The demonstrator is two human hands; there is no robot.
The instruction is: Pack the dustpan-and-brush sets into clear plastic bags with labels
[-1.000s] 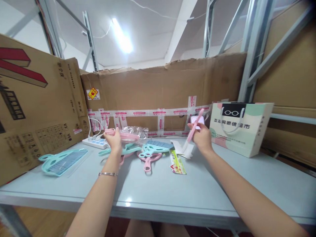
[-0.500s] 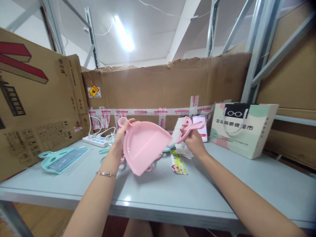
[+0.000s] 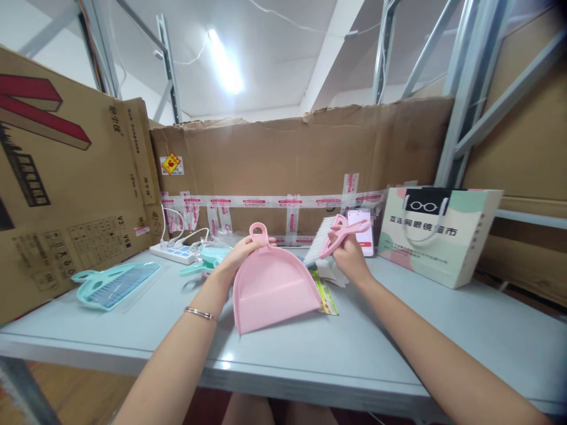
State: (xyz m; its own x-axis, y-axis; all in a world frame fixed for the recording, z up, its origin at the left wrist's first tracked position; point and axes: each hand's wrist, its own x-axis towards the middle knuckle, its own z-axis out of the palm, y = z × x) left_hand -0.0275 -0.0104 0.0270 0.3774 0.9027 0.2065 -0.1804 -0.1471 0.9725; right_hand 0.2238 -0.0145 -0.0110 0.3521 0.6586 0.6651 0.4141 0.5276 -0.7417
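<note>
My left hand (image 3: 234, 260) grips a pink dustpan (image 3: 272, 286) by its handle, the pan tilted with its wide lip down toward the grey table (image 3: 354, 348). Just to the right, my right hand (image 3: 349, 255) is closed round the handle of a small pink brush (image 3: 332, 235) with white bristles, held above the table near the pan's upper right edge. A printed paper card (image 3: 326, 297) lies on the table, partly hidden by the dustpan.
A teal brush-and-dustpan set (image 3: 113, 284) lies at the left. A white power strip (image 3: 173, 252) and teal pieces (image 3: 206, 262) sit behind my left hand. A phone (image 3: 363, 231) leans at the back beside a paper bag (image 3: 436, 233). Cardboard walls (image 3: 283, 165) enclose the table.
My left hand lifted the pink dustpan out of the pile, swung it toward me and tilted its lip down to the table. The right hand turned the pink brush and stayed near it.
</note>
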